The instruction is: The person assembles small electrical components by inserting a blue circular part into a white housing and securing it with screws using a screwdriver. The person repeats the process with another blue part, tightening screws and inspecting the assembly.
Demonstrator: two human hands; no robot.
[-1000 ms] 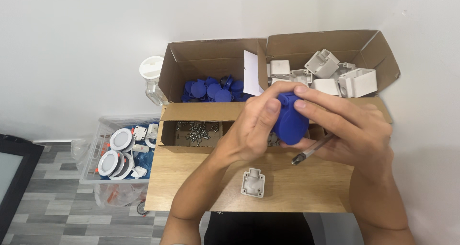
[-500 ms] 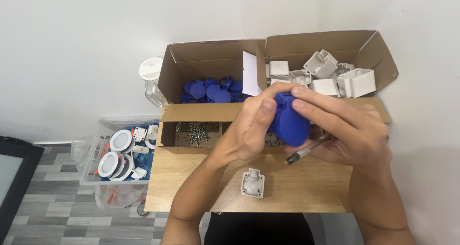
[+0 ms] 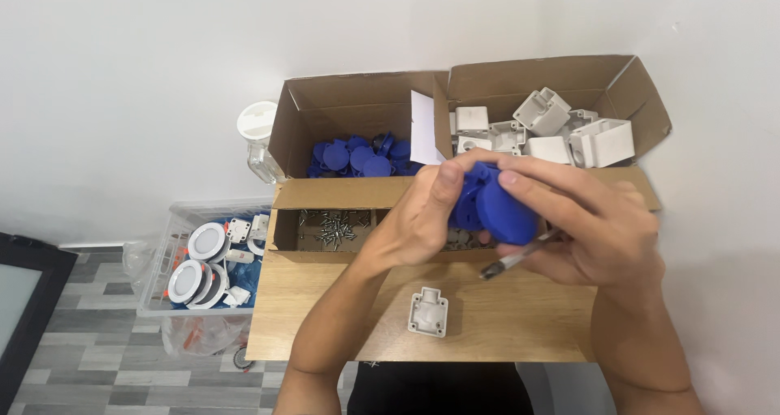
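Both hands meet over the wooden table around a blue plastic socket part. My left hand grips its left side, thumb on top. My right hand wraps the right side, fingers across the top, and also holds a screwdriver whose dark tip points down-left. A small white plastic housing lies on the table below the hands, touched by neither.
A cardboard box of blue caps and a box of white housings stand at the back. A low cardboard tray holds screws. A clear crate of round white parts sits left on the floor, a jar behind.
The hands and the blue part have barely shifted; the screwdriver has tilted slightly lower under my right hand.
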